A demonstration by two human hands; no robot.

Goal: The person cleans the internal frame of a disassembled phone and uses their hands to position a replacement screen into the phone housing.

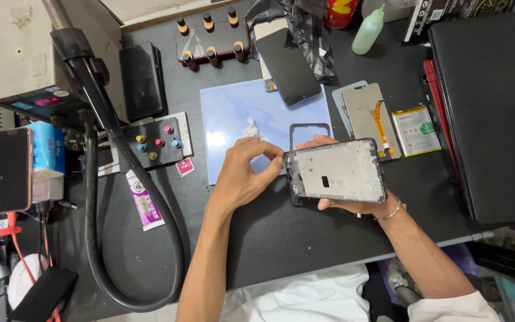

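My right hand (353, 206) holds a grey phone middle frame (336, 172) flat, inner metal side up, over the dark work mat (281, 232). My left hand (242, 173) pinches at the frame's left edge with thumb and forefinger. Just behind the frame lies a thin black bezel frame (309, 128), partly on the pale blue pad (239, 119). A small white crumpled scrap (250, 126) sits on that pad.
A black phone screen (287, 65) leans at the back. A display panel with orange flex (368, 113) and a battery (415, 130) lie right, beside a black laptop (496, 107). A black hose (99, 197), a glue tube (143, 201) and a screw tray (153, 143) are left.
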